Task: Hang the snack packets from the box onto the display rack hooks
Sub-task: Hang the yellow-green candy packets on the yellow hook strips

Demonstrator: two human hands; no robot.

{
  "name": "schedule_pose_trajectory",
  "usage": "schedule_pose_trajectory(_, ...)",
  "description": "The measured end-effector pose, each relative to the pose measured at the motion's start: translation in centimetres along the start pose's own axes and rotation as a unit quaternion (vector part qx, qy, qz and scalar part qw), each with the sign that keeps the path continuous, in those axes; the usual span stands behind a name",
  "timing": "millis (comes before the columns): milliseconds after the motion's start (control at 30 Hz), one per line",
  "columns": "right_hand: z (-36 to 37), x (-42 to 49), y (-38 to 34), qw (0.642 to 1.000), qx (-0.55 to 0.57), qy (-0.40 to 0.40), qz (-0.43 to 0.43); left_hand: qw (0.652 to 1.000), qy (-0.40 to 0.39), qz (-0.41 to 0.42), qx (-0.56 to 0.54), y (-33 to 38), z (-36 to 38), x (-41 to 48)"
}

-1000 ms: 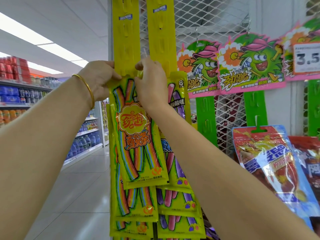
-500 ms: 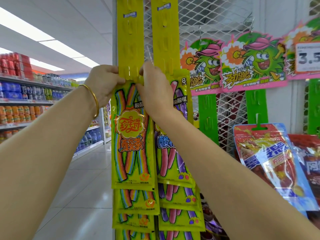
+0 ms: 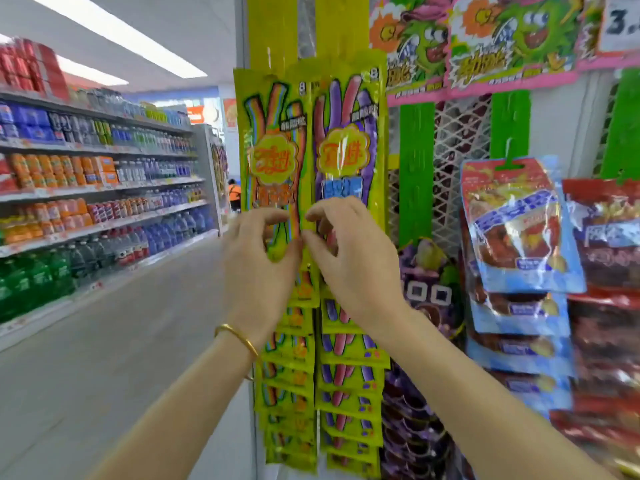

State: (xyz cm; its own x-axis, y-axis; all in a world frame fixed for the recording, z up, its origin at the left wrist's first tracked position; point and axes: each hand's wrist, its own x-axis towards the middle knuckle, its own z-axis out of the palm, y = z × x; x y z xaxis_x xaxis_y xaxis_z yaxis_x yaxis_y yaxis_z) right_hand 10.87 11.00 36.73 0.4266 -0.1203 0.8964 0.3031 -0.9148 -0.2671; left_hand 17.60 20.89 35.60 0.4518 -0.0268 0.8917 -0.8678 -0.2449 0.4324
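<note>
- Shop aisle behind; rainbow packet [image 3: 273, 161] is hanging topmost on the yellow strip [image 3: 266, 29].
- Left hand [image 3: 259, 261] and right hand [image 3: 353, 268] are hovering before it, loosely curled, released.
- Box unseen; remainder unknown.

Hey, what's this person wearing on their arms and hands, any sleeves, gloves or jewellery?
No sleeves or gloves show: the left hand and the right hand are uncovered, as are the arms behind them. A thin gold-coloured bangle circles the left wrist. The right wrist carries nothing, and I can't make out any rings.
</note>
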Motion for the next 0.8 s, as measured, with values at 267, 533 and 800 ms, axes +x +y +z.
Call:
schedule_pose_trajectory(267, 5.3, -31.7, 9.1, 0.869, 0.013, -0.421, 0.259, 0.852, -0.453, -0.247, 0.094, -7.2, 0.6, -28.4)
schedule_pose_trajectory(533, 13.0, -52.5, 12.8, 0.629, 0.050, -0.623, 0.462, 0.705, -0.625, -0.296, 0.157, -12.0, 1.1, -37.2)
schedule_pose_trajectory(800, 19.3, -60.0, 11.8, 0.505, -0.030, -0.527, 0.683, 0.699, -0.594, -0.366, 0.155, -15.0, -0.3, -37.8)
